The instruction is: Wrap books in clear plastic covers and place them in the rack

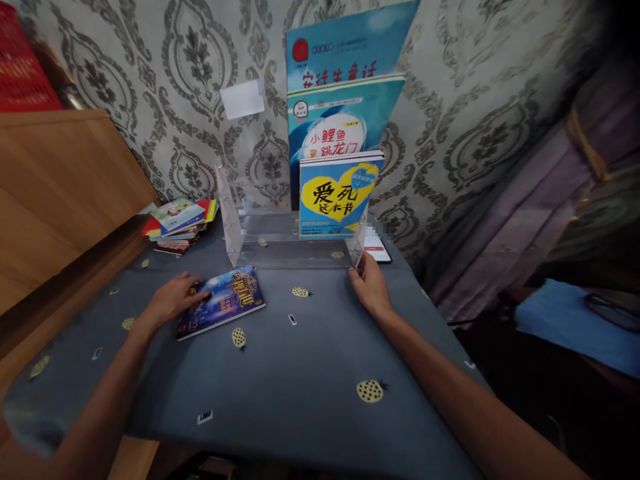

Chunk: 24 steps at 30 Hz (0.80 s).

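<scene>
My left hand (175, 297) is at the left end of a dark blue paperback book (227, 303), its thumb over the cover and its fingers at the far edge. The book lies at a slant on the table, in front of a clear plastic book rack (230, 230). My right hand (371, 285) grips the front right corner of that rack, fingertips partly hidden. Standing at the rack's right side are a blue book with a yellow heart (336, 207), a taller teal book (345, 107) behind it and the tallest blue book (350, 43) at the back.
A stack of thin colourful books (183, 223) sits at the back left, beside a wooden panel (65, 200). A phone (376, 247) lies behind the rack's right side. The table (300, 387) has a grey-blue pineapple-print cover. A purple curtain (525, 233) hangs at right.
</scene>
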### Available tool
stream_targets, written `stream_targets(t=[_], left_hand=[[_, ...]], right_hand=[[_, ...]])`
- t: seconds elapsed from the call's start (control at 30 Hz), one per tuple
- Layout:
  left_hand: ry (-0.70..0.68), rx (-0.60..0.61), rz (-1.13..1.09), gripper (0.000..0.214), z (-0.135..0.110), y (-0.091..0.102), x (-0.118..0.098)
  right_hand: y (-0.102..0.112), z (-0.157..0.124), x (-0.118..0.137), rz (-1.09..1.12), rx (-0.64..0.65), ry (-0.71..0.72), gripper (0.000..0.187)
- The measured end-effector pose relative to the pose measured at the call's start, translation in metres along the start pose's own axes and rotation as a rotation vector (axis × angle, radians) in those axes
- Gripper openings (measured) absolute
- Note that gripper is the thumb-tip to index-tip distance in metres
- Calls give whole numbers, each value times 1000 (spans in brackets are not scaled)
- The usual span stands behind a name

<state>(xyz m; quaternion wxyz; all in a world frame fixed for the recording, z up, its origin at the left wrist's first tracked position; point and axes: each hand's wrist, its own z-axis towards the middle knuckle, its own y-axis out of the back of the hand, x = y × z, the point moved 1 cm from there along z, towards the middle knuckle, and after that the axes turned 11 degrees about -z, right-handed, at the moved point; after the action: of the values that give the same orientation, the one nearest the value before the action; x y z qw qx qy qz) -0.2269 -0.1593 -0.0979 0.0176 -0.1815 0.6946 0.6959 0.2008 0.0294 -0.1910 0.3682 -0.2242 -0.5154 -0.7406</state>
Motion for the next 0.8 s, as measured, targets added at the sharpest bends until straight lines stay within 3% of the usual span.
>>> stream_targets(t=[0.13,0.3,0.4,0.53,0.6,0.8], left_hand=[[-56,-2,-30,65,5,-14,11],[-24,91,-55,66,4,-2,3],[-7,267,-186,70,-3,-1,-15],[2,561,-556,79,-19,-19,-43],[18,545,-646,79,-24,-27,-56],[30,451,-614,78,-30,-36,-86]], right_hand=[[-2,0,-1,14,-4,-1,55],[-3,1,-3,18,-6,17,54],[-3,1,-3,14,-10,32,56],[-5,1,-5,0,-16,38,58],[-6,1,-6,7,-24,40,60],[-7,-4,0,49,-125,-9,62]])
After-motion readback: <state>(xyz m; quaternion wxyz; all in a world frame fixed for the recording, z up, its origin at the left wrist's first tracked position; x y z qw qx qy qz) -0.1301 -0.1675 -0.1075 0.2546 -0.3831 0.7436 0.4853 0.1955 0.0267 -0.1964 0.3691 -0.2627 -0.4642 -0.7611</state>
